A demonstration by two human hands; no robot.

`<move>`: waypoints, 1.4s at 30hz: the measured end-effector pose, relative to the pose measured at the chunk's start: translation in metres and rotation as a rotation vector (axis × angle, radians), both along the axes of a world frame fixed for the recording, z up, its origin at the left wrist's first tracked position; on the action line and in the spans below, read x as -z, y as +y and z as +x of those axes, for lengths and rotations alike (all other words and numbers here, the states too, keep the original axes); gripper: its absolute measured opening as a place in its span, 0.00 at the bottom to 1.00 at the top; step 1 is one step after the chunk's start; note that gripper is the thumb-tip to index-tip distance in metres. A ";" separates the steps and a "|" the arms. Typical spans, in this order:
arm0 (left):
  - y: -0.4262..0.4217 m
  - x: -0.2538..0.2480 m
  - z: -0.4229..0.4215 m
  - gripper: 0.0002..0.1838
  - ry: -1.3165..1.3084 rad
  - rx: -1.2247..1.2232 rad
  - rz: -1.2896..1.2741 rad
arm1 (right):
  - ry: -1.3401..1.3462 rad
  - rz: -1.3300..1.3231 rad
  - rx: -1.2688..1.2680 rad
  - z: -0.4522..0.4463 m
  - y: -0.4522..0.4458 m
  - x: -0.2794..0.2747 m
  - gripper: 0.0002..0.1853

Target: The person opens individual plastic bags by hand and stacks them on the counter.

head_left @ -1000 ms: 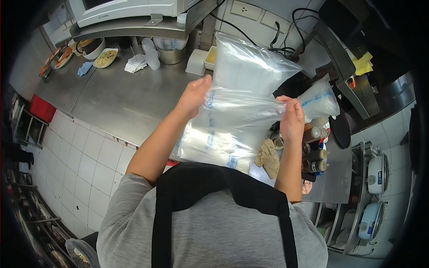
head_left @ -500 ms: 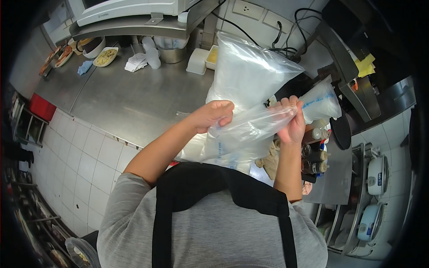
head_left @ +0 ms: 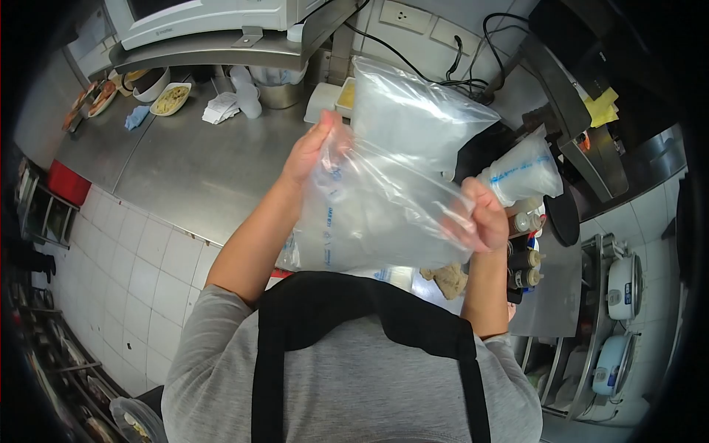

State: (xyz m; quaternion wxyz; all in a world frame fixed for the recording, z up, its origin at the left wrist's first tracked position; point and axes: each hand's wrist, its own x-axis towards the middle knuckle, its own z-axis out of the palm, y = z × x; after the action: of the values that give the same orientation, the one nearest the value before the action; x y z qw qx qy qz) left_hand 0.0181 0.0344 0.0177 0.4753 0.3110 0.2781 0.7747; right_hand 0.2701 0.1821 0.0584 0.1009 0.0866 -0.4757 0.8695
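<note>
Between my two hands stretches a clear plastic bag [head_left: 369,214] with blue print down its left side. My left hand [head_left: 316,151] pinches its upper left corner, fingers closed on the film. At the other side my right hand [head_left: 484,214] grips the bag's right edge in bent fingers. Behind it stands a large filled plastic bag [head_left: 413,114], whitish and shiny, its lower part covered by the bag I hold. A smaller plastic bag with blue print [head_left: 524,170] leans just beyond my right hand.
Sauce bottles [head_left: 524,258] and a brown cloth [head_left: 447,280] lie near my right forearm. On the steel counter [head_left: 214,162] are a plate of food [head_left: 171,99], white napkins [head_left: 221,107] and a metal pot [head_left: 281,92]. Black cables [head_left: 458,81] hang at the back wall.
My left hand has moved up and left, and my right hand has come down slightly. The clear bag, bunched before, is now spread wide between them.
</note>
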 end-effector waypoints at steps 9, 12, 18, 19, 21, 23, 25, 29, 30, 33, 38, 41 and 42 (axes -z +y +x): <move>-0.003 -0.044 0.000 0.06 0.851 0.326 -0.157 | 0.019 0.212 0.829 -0.019 0.034 -0.057 0.05; 0.033 -0.065 -0.024 0.04 0.387 -0.233 -0.086 | -0.011 0.299 0.968 -0.062 0.078 -0.043 0.05; 0.059 0.003 -0.017 0.10 0.821 -0.635 -0.299 | -0.487 0.137 0.964 -0.104 0.113 0.062 0.04; 0.069 0.042 -0.020 0.09 0.642 -0.569 -0.505 | -0.592 0.087 0.969 -0.105 0.096 0.076 0.05; 0.079 0.102 -0.027 0.08 0.570 -0.510 -0.802 | -0.707 0.046 0.965 -0.098 0.080 0.119 0.07; 0.073 0.099 -0.035 0.08 0.981 -0.648 -0.823 | -0.717 0.185 0.955 -0.095 0.094 0.157 0.10; 0.061 0.085 -0.035 0.10 1.024 -0.670 -0.738 | -0.465 0.187 1.020 -0.082 0.097 0.138 0.14; 0.058 0.012 -0.030 0.16 0.755 -0.589 -0.359 | 0.196 0.123 0.924 -0.090 0.058 0.038 0.30; 0.057 0.002 -0.023 0.17 0.782 -0.575 -0.284 | 0.104 0.251 1.040 -0.097 0.053 0.048 0.31; 0.050 0.056 -0.018 0.32 1.066 -0.468 -0.510 | -0.090 0.736 1.209 -0.107 0.060 0.124 0.35; 0.030 0.046 -0.026 0.29 1.253 -0.396 -0.613 | -0.132 0.838 0.950 -0.071 0.063 0.150 0.38; 0.035 -0.007 -0.030 0.29 1.098 -0.445 -0.613 | -0.138 0.780 1.086 -0.084 0.060 0.115 0.40; 0.039 -0.021 -0.027 0.31 1.070 -0.441 -0.607 | -0.144 0.773 1.156 -0.095 0.052 0.097 0.41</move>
State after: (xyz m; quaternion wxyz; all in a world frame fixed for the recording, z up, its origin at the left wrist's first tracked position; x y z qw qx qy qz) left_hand -0.0089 0.0732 0.0385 0.1679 0.4410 0.7400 0.4794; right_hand 0.1753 0.2339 -0.0382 0.4775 -0.2088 -0.7262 0.4484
